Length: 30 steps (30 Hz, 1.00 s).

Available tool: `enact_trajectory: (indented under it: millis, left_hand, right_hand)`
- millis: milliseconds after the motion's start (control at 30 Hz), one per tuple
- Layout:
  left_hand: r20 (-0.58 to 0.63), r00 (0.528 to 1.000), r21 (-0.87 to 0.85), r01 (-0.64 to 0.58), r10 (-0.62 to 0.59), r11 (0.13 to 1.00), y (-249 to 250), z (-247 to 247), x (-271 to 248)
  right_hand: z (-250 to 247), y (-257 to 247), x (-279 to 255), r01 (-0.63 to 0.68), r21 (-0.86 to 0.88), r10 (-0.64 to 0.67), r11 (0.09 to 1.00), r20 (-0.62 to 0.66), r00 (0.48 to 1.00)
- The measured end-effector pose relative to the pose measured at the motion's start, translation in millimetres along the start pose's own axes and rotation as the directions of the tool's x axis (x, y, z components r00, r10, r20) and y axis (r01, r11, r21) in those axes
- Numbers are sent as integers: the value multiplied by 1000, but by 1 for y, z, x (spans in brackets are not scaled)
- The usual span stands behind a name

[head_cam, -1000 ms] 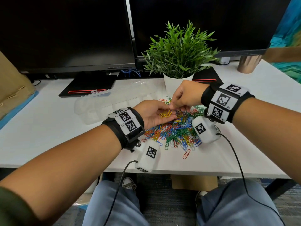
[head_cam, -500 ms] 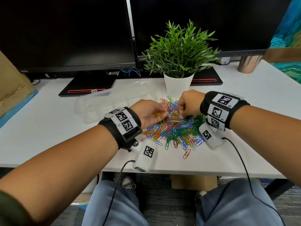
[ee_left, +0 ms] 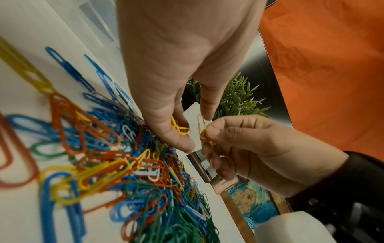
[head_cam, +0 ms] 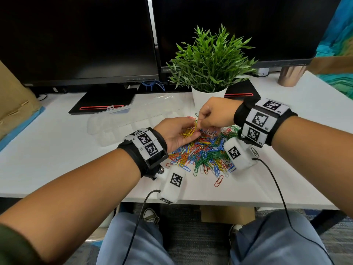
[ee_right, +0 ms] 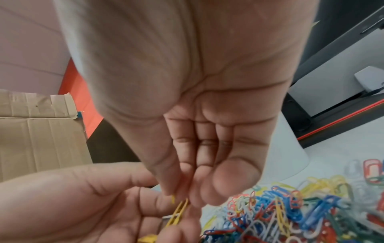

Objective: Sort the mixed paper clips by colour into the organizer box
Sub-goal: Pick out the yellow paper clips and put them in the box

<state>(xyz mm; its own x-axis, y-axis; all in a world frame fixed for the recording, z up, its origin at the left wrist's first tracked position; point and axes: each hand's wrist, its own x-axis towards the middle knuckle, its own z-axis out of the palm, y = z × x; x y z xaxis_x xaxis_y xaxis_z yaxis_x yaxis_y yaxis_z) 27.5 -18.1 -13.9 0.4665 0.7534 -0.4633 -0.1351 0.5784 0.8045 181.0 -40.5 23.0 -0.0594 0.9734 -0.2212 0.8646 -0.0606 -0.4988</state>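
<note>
Our left hand (head_cam: pixel 178 131) lies palm up over the far side of the heap of mixed paper clips (head_cam: pixel 205 153), its grip cupped loosely around a small bunch of yellow clips (head_cam: pixel 189 131). Our right hand (head_cam: pixel 214 113) meets it from above, its grip pinched on a single yellow clip (ee_left: pixel 202 126) between thumb and fingertips. The heap sits near the front edge of the tabletop (head_cam: pixel 57 150). The clear organizer box (head_cam: pixel 122 125) lies just left of the heap, toward the back.

Two monitors (head_cam: pixel 76 35), one potted plant (head_cam: pixel 208 60), one clear organizer box (head_cam: pixel 122 123), one clip heap (head_cam: pixel 204 152).
</note>
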Motion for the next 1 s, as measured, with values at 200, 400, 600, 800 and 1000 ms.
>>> enact_trajectory:
  millis: [200, 400, 600, 800, 1000]
  left_hand:
    - [-47, 998, 45, -35, 37, 998, 0, -5, 2]
    - [-135, 991, -27, 11, -15, 1000, 10, -19, 3]
    - [-126, 991, -55, 41, -48, 998, 12, -23, 2]
    - [-107, 992, -38, 64, -68, 997, 11, -25, 2]
    - [-104, 992, -38, 69, -72, 997, 9, -26, 2]
  right_hand:
    - [5, -4, -1, 17, -53, -18, 998, -27, 999]
    - [14, -4, -7, 27, -318, -5, 948, 70, 998]
    - [19, -4, -4, 58, -392, -29, 918, 78, 997]
    - [16, -2, 0, 27, -357, -2, 934, 70, 998]
    - [19, -2, 2, 16, -385, 22, 923, 92, 996]
